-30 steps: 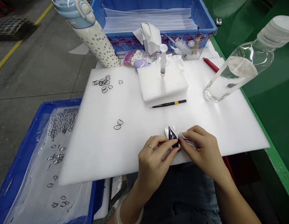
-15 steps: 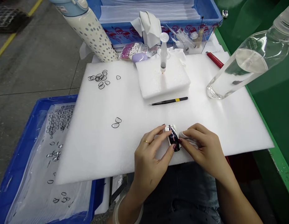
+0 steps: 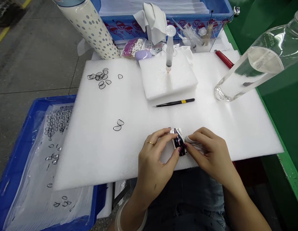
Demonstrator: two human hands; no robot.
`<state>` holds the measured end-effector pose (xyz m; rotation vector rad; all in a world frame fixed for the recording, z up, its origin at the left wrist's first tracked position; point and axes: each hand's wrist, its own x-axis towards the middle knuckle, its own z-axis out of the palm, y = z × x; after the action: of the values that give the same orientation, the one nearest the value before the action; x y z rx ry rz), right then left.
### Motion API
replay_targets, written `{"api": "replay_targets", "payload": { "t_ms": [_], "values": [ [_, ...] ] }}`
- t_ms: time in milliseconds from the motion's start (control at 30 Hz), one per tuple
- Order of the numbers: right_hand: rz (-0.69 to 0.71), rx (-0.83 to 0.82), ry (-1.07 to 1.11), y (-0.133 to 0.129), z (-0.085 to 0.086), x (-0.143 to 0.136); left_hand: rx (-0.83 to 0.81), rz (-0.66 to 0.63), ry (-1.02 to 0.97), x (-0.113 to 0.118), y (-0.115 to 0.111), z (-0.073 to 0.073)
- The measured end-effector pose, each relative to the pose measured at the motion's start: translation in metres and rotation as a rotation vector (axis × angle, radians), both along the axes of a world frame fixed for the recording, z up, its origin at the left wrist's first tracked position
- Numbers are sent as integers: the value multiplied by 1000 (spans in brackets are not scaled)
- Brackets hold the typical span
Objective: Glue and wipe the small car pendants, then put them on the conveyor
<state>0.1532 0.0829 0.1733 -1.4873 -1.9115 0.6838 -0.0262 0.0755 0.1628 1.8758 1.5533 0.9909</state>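
On the white foam sheet (image 3: pixel 91 154), the tall clear bottle (image 3: pixel 254 72) now has its top cut off. The left hand (image 3: pixel 155 163), bunched a second ago, now grips, fingers spread, a small white-and-dark-blue car-shaped piece (image 3: pixel 179 141) near the front edge; the right hand (image 3: pixel 213 155) pinches partly hidden white cloth (image 3: pixel 198 147), thumb against the piece.

The left fingers (image 3: pixel 166 138) and right fingers (image 3: pixel 201 137) covered parts of the white-and-dark piece (image 3: pixel 179 141), its fine markings too small to make out. Much of the white cloth (image 3: pixel 199 146) was hidden by the right fingers. The top edge cut off the dotted bottle (image 3: pixel 91 30) and the blue crate (image 3: pixel 126 30); the clear bottle (image 3: pixel 252 72) ran off the right side and hid one end of the red pen (image 3: pixel 223 58). The white worktop (image 3: pixel 98 154) hid part of the blue bin (image 3: pixel 21 144). An object (image 3: pixel 236 11) at upper right was too small to identify.
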Motion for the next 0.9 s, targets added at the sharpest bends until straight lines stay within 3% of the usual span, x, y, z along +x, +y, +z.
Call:
{"api": "replay_targets", "payload": {
  "t_ms": [133, 233, 333, 467, 900],
  "values": [
    [15, 42, 25, -3, -3, 3, -50, -175, 64, -9, 10, 5],
    [18, 194, 66, -10, -6, 7, -27, -346, 103, -15, 17, 4],
    [35, 405, -18, -17, -10, 9, 8, -297, 77, -16, 19, -1],
    [80, 537, -169, -21, -16, 9, 43, -227, 53, -16, 16, -5],
    [55, 572, -271, -23, -22, 2, 37, -269, 14, -20, 17, -5]
  ]
}}
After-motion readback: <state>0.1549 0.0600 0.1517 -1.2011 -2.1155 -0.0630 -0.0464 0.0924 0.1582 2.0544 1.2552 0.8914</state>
